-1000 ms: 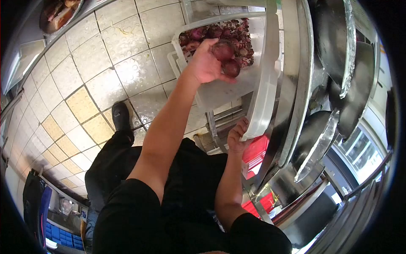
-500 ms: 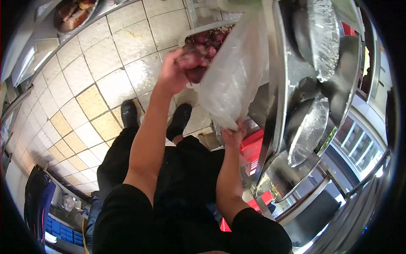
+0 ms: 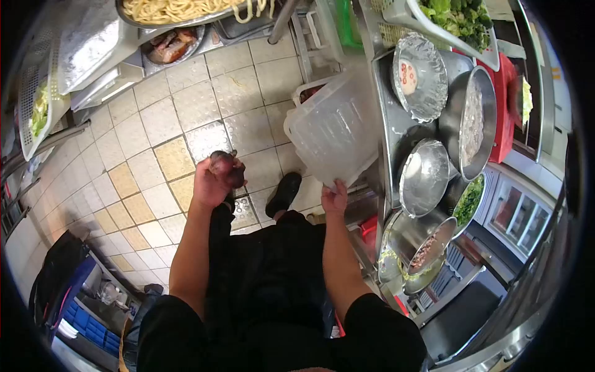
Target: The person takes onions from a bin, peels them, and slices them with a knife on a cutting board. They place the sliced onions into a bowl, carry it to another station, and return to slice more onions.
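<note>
Two dark purple-red onions (image 3: 226,167) sit in my left hand (image 3: 212,183), its fingers wrapped round them, above the tiled floor. My right hand (image 3: 334,198) pinches the near edge of a translucent plastic lid (image 3: 338,121). Under that lid is a white container (image 3: 295,94), mostly covered. A little of its dark red contents (image 3: 308,93) shows at the far left corner.
On the right, a steel counter (image 3: 385,139) carries foil-lined bowls (image 3: 421,77) and metal bowls. A basket of greens (image 3: 455,22) is at the upper right. Noodles (image 3: 180,11) and a plate of cooked meat (image 3: 170,46) stand at the upper left.
My left hand has moved away from the container, left and toward me, with the onions. The lid has come down lower over the container, hiding most of its contents. The view has shifted.
</note>
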Available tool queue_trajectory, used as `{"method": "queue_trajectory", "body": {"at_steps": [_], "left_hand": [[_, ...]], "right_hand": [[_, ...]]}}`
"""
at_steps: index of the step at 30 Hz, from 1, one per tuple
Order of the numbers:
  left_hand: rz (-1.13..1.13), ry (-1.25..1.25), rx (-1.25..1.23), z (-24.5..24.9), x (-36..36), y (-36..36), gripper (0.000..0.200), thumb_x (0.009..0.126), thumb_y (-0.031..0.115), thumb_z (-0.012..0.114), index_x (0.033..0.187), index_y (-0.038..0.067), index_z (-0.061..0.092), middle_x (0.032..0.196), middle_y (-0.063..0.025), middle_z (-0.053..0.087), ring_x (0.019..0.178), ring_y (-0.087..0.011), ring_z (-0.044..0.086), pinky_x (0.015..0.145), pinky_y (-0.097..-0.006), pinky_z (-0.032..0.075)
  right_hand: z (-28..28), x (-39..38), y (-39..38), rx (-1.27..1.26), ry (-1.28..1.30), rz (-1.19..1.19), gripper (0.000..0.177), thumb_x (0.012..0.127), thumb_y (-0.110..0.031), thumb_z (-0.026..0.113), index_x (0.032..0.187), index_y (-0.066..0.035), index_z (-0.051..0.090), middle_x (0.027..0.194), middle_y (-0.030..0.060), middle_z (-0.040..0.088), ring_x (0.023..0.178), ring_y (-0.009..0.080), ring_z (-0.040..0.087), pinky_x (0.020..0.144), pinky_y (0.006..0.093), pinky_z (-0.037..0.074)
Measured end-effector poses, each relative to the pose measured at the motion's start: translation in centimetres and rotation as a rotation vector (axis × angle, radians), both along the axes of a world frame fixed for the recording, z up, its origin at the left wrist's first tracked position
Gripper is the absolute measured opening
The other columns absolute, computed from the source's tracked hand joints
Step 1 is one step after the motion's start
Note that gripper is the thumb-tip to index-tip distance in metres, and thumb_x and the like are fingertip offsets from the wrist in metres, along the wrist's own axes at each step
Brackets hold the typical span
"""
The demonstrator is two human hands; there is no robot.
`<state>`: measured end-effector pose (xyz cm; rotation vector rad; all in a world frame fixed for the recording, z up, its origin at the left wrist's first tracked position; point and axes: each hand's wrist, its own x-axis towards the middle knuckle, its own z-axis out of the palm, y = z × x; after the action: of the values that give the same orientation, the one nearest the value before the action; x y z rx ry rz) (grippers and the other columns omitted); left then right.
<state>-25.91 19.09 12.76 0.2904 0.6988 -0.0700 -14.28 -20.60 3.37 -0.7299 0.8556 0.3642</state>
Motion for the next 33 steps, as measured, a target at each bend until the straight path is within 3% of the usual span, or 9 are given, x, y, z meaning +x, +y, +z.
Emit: {"method": "queue_trajectory", "body": {"at_steps": [5,10,13,16,17,21,26,28,33], "left_hand": [[0.09,-0.016,-0.038,2.5,-2.5,0.2,0.061,0.082,0.06,0.059,0.116,0.009,0.062,0.117,-0.0147,0.063,0.109,-0.0337,0.061,0.092,-0.0601,0.048],[0.102,0.007,-0.076,4.6,-3.8,0.5,0.061,0.083,0.059,0.059,0.114,0.007,0.062,0.117,-0.0155,0.063,0.107,-0.035,0.061,0.095,-0.0616,0.048],[0.063,-0.01,-0.056,5.6,-4.1,0.6,0.055,0.084,0.056,0.059,0.111,0.009,0.063,0.115,-0.0145,0.064,0.102,-0.0336,0.062,0.093,-0.0607,0.049],[0.03,0.011,-0.039,8.2,-3.3,0.3,0.04,0.085,0.051,0.062,0.094,0.012,0.064,0.109,-0.0131,0.064,0.083,-0.03,0.061,0.084,-0.0576,0.051],[-0.024,-0.035,-0.046,8.8,-3.3,0.5,0.038,0.085,0.051,0.063,0.092,0.014,0.062,0.108,-0.0138,0.064,0.086,-0.0298,0.062,0.083,-0.0543,0.052],[-0.102,-0.092,-0.122,12.7,-2.8,0.6,0.048,0.088,0.053,0.061,0.107,0.01,0.063,0.11,-0.0132,0.064,0.094,-0.0296,0.064,0.085,-0.0493,0.052],[-0.163,-0.111,-0.096,19.2,-2.6,2.8,0.051,0.092,0.05,0.056,0.12,0.007,0.06,0.114,-0.0113,0.066,0.1,-0.0275,0.064,0.09,-0.0488,0.051],[-0.18,-0.173,-0.047,19.5,-3.4,4.3,0.055,0.093,0.049,0.056,0.13,0.008,0.057,0.118,-0.0108,0.065,0.109,-0.0285,0.064,0.09,-0.0514,0.052],[-0.081,-0.189,0.097,24.5,-5.5,8.3,0.049,0.097,0.046,0.054,0.127,0.007,0.059,0.113,-0.0085,0.067,0.104,-0.0239,0.065,0.086,-0.0435,0.054]], "right_hand": [[-5.0,-0.6,4.0,0.11,-0.025,-0.116,0.013,0.09,-0.007,0.067,0.103,-0.009,0.065,0.102,0.005,0.068,0.094,0.0208,0.066,0.071,0.0358,0.06],[-2.6,0.9,8.5,-0.057,0.096,-0.169,0.023,0.095,-0.016,0.066,0.114,-0.005,0.061,0.102,0.0092,0.065,0.096,0.0242,0.065,0.077,0.041,0.061],[2.2,3.9,10.2,-0.604,0.367,0.225,0.034,0.095,-0.026,0.068,0.119,-0.004,0.057,0.095,0.0108,0.059,0.092,0.027,0.063,0.076,0.045,0.061],[-0.5,3.3,6.8,-0.599,0.253,0.349,0.037,0.093,-0.03,0.068,0.115,-0.002,0.055,0.087,0.0104,0.055,0.081,0.0304,0.063,0.075,0.0502,0.06],[-0.5,3.4,6.3,-0.574,0.251,0.369,0.036,0.094,-0.029,0.067,0.114,-0.002,0.054,0.088,0.0104,0.055,0.08,0.0308,0.063,0.075,0.0507,0.059],[3.0,3.4,6.1,-0.635,0.411,0.631,0.031,0.096,-0.016,0.061,0.122,-0.001,0.053,0.101,0.0148,0.058,0.09,0.0302,0.065,0.076,0.0472,0.059],[10.8,1.8,12.8,-0.517,0.193,0.924,0.033,0.095,-0.021,0.06,0.122,-0.003,0.054,0.104,0.0137,0.061,0.089,0.0284,0.066,0.07,0.0429,0.058],[15.6,-0.1,17.5,-0.314,0.147,0.879,0.031,0.097,-0.024,0.062,0.122,-0.006,0.053,0.103,0.0108,0.061,0.091,0.0287,0.064,0.079,0.044,0.057],[35.1,-3.3,31.5,-0.065,-0.127,1.061,0.033,0.098,-0.029,0.065,0.119,-0.006,0.056,0.104,0.0112,0.067,0.089,0.0251,0.068,0.078,0.042,0.058]]}}
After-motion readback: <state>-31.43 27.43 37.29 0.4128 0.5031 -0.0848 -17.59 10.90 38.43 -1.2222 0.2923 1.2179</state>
